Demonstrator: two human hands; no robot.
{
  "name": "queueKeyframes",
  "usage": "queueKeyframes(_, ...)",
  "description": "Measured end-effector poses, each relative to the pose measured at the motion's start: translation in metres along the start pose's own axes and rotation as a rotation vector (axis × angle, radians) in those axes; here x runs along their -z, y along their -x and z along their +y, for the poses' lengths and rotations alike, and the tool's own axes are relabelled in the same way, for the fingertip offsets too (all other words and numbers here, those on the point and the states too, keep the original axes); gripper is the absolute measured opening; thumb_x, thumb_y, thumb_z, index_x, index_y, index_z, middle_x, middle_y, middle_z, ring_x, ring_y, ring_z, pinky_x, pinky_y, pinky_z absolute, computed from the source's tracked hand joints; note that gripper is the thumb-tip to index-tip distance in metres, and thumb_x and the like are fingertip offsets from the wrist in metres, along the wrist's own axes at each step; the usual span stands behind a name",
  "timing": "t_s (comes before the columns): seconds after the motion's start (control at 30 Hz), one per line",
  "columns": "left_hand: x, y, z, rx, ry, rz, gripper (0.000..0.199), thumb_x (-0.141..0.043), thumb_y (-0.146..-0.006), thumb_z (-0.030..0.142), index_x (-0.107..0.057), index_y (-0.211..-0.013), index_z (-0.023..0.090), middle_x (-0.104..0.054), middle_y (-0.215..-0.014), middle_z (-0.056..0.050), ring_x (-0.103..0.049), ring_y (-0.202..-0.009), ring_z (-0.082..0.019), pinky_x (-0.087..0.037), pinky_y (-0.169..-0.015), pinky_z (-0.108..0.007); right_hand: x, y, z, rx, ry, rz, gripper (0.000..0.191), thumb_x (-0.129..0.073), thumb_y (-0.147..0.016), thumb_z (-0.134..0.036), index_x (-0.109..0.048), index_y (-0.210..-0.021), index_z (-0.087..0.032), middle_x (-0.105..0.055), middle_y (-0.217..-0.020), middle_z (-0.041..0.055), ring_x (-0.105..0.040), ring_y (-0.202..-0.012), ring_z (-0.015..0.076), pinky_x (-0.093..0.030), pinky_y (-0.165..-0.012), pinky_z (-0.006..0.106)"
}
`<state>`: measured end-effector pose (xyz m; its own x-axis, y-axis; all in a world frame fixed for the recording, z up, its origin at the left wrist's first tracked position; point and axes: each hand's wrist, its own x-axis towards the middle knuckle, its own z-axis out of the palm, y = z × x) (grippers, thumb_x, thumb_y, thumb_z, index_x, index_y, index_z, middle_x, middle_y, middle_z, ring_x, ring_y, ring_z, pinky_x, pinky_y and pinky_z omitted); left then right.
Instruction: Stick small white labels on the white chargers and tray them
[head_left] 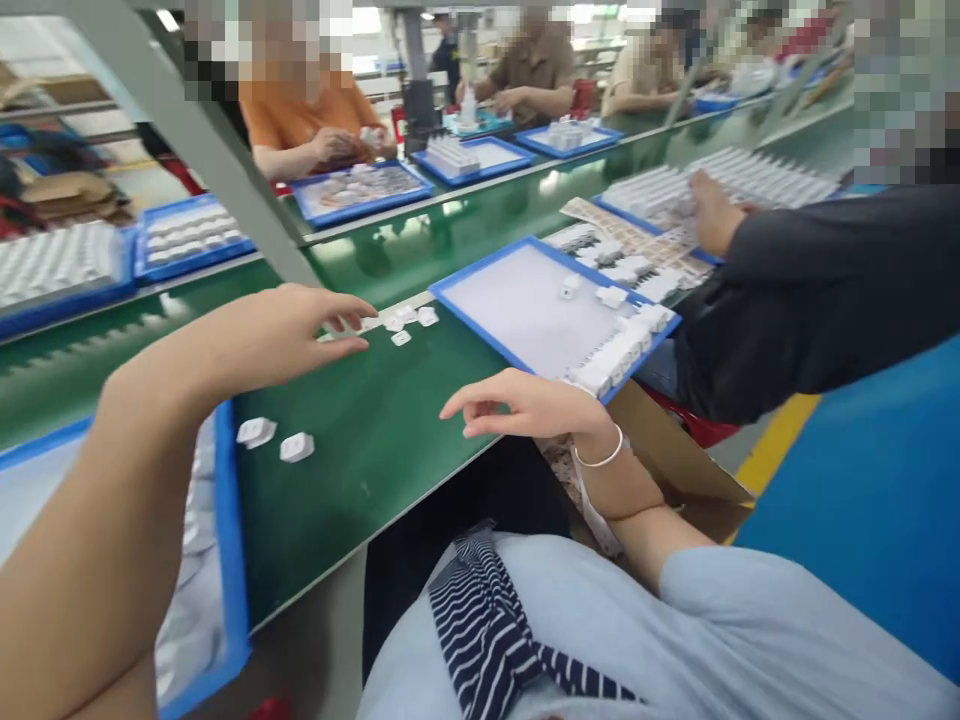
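Note:
Over the green tabletop (360, 470), my left hand (300, 325) reaches toward a small cluster of white plastic pieces (405, 320), its fingers apart and nothing between them. My right hand (517, 402) hovers near the table's front edge, fingers loosely curled and parted, holding nothing I can see. Two white charger-like blocks (297, 447) lie on the green surface below my left wrist. Beyond my right hand is a blue-rimmed tray (480, 325) with a row of white blocks (626, 350) along its right side and a couple of loose ones.
At lower left, another blue-rimmed tray (238, 560) holds white pieces, partly behind my left arm. A co-worker's dark sleeve (825, 290) reaches in from the right over a filled tray. Across the bench, people work beside more blue trays (360, 190). A cardboard box (675, 450) stands below the table.

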<state>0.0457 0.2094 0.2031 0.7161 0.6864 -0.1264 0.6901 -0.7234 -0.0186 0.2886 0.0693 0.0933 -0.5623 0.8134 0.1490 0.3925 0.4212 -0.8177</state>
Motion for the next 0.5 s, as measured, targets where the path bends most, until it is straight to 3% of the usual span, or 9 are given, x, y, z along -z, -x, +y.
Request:
queueKeyframes(0.1,0.014,-0.004,0.029,-0.162,-0.006,0.222,0.042,-0.042,-0.096,0.049,-0.067,-0.123,0.029,-0.075,-0.112,0.001,-0.069,-0.091,-0.021,-0.052,-0.084,-0.034,0.027,0.04,0.03,-0.236,0.075,0.219,0.033,-0.06,-0.096,-0.038,-0.069,-0.121,-0.018,-0.075,-0.098,0.0052,-0.07,-0.09,0.0166,-0.054,-0.08,0.028)
queueKeyframes(0.17,0.014,-0.003,0.052,-0.349,0.002,0.328,0.042,-0.039,-0.097,0.047,-0.068,-0.122,0.029,-0.075,-0.112,0.001,-0.07,-0.091,-0.022,-0.052,-0.082,-0.035,0.059,0.063,0.055,-0.485,0.29,0.405,0.032,-0.062,-0.094,-0.038,-0.069,-0.12,-0.021,-0.075,-0.105,0.0047,-0.07,-0.096,0.0187,-0.056,-0.085,0.03)
queueKeyframes(0.23,0.007,-0.002,0.073,-0.523,0.017,0.351,0.039,-0.039,-0.098,0.042,-0.068,-0.122,0.029,-0.075,-0.112,0.0,-0.071,-0.093,-0.023,-0.053,-0.082,-0.036,0.096,0.081,0.082,-0.658,0.441,0.554,0.036,-0.062,-0.092,-0.03,-0.066,-0.125,-0.015,-0.072,-0.113,0.0121,-0.068,-0.105,0.0254,-0.054,-0.093,0.039)
queueKeyframes(0.3,-0.003,-0.002,0.086,-0.624,0.052,0.303,0.035,-0.042,-0.098,0.036,-0.068,-0.122,0.028,-0.076,-0.111,-0.001,-0.071,-0.094,-0.024,-0.053,-0.081,-0.036,0.131,0.091,0.11,-0.807,0.572,0.661,0.046,-0.063,-0.088,-0.021,-0.061,-0.131,-0.006,-0.065,-0.125,0.0236,-0.061,-0.119,0.0363,-0.046,-0.104,0.052)
queueKeyframes(0.4,-0.016,-0.002,0.09,-0.619,0.159,0.27,0.031,-0.046,-0.099,0.033,-0.067,-0.122,0.026,-0.075,-0.111,-0.002,-0.071,-0.096,-0.022,-0.054,-0.08,-0.034,0.166,0.093,0.146,-0.938,0.692,0.665,0.06,-0.07,-0.084,-0.022,-0.055,-0.137,-0.001,-0.052,-0.139,0.0318,-0.043,-0.137,0.0466,-0.037,-0.112,0.058)
queueKeyframes(0.5,-0.023,0.002,0.082,-0.539,0.305,0.387,0.029,-0.05,-0.1,0.034,-0.065,-0.123,0.024,-0.073,-0.118,-0.002,-0.07,-0.104,-0.02,-0.054,-0.088,-0.031,0.183,0.077,0.167,-0.958,0.74,0.547,0.061,-0.071,-0.089,-0.037,-0.053,-0.142,-0.012,-0.051,-0.144,0.024,-0.045,-0.137,0.0419,-0.039,-0.111,0.06)
